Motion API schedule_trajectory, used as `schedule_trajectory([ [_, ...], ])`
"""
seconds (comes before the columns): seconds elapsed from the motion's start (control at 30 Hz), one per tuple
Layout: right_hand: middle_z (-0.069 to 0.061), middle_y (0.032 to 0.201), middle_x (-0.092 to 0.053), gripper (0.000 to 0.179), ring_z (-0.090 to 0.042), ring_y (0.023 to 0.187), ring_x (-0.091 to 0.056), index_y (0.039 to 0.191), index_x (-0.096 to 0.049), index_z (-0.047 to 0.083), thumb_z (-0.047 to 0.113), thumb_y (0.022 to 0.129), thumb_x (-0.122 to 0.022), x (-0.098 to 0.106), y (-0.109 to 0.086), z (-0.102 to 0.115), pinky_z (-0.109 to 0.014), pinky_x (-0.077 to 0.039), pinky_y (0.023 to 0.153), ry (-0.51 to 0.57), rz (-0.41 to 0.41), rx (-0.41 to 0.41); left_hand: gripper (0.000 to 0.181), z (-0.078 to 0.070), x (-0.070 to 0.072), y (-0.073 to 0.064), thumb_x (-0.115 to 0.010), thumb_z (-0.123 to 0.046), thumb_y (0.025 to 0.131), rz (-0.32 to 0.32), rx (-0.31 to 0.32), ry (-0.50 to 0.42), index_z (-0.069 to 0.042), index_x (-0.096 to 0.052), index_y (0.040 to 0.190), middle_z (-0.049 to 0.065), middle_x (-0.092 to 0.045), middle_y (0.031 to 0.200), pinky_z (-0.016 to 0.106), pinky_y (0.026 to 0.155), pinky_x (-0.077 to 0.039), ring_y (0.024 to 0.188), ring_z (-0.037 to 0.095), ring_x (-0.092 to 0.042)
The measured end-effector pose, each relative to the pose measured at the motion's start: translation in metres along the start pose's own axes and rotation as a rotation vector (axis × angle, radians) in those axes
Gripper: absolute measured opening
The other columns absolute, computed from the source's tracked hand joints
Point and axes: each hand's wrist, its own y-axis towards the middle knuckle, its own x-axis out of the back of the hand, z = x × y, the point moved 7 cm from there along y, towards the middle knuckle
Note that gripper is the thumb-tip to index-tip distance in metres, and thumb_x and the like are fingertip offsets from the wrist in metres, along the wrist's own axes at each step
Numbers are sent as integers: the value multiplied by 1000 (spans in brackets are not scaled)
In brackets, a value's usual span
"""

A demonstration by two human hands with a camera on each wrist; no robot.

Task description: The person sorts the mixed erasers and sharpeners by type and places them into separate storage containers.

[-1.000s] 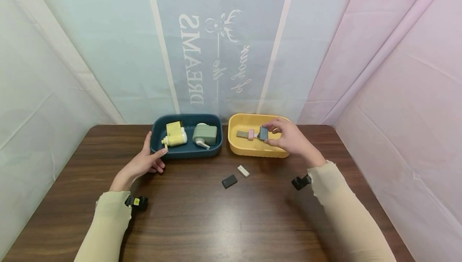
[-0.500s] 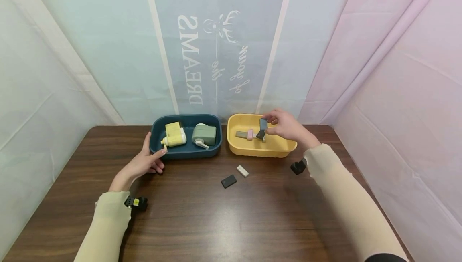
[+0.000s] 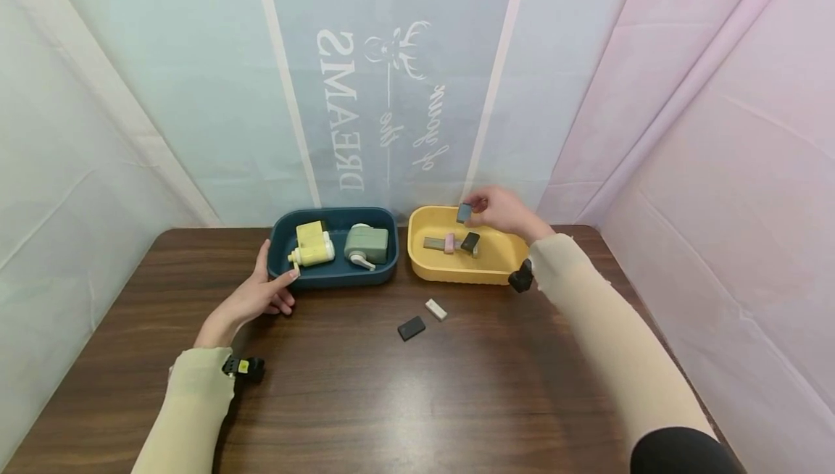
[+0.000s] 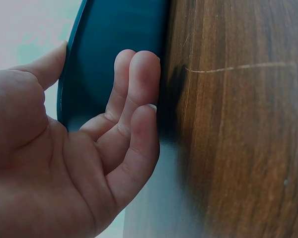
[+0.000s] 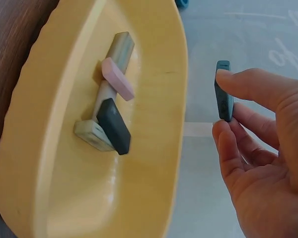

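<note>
In the head view my right hand (image 3: 499,209) is over the back rim of the yellow tray (image 3: 470,272). It pinches a small blue rectangular block (image 5: 223,91) between thumb and fingertips. Inside that tray lie a pink block (image 5: 117,79), a black block (image 5: 114,126) and a pale block (image 5: 92,135), with a long greyish bar (image 5: 121,49) under the pink one. My left hand (image 3: 251,296) grips the front left corner of the dark blue tray (image 3: 346,280). Its thumb is at the rim and its other fingers are bent against the outer wall.
The blue tray holds a yellow device with a small crank (image 3: 315,246) and a green one with a white crank (image 3: 368,244). A black block (image 3: 412,327) and a white block (image 3: 436,309) lie on the wooden table (image 3: 365,401). Cloth curtains (image 3: 443,119) stand behind.
My right hand has raised the blue block out of the yellow tray, toward the back and slightly left. The black block in that tray now shows fully. My left hand keeps its place.
</note>
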Motion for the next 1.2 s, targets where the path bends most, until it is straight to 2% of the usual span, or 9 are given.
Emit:
schedule_trajectory([
  [0.13,-14,114,-66,47,-29,106,-61,124,-66,2,15,81,-81,-9,8,-7,-44,-47,92,33,6,-44,97,-2,-1,-1,-49,-43,105,-2,4,-2,-34,38,147,15,-68,80,39,71,-53,71,28,-70],
  [0.37,-16,114,-68,42,-28,102,-62,121,-68,-2,11,82,-80,-34,13,-22,-42,-50,86,56,69,-88,97,-4,-1,0,-48,-42,105,10,-3,0,-32,38,147,15,-69,80,39,70,-53,71,27,-70],
  [0.57,-15,122,-66,46,-27,108,-59,124,-66,-1,13,83,-81,-50,10,-36,-42,-47,94,78,106,-163,97,-5,-1,0,-49,-43,105,18,9,-9,-34,39,146,14,-68,80,40,71,-53,71,28,-70],
  [0.8,-15,117,-66,41,-29,105,-60,122,-67,0,9,85,-80,-55,9,-44,-43,-47,91,99,90,-167,97,-6,1,1,-49,-43,105,19,13,-9,-33,38,147,14,-68,80,40,69,-53,69,27,-69],
  [1.03,-19,123,-62,53,-32,112,-58,131,-61,-3,13,84,-81,-53,7,-47,-46,-46,94,111,78,-169,97,-4,3,2,-49,-44,105,22,17,-10,-35,38,147,14,-68,81,41,68,-53,66,26,-66],
  [1.2,-19,117,-65,49,-31,107,-59,128,-64,-4,12,85,-80,-50,5,-46,-44,-47,92,92,54,-140,96,-5,4,2,-48,-43,105,26,16,-6,-36,38,146,14,-68,80,41,69,-53,67,27,-67],
])
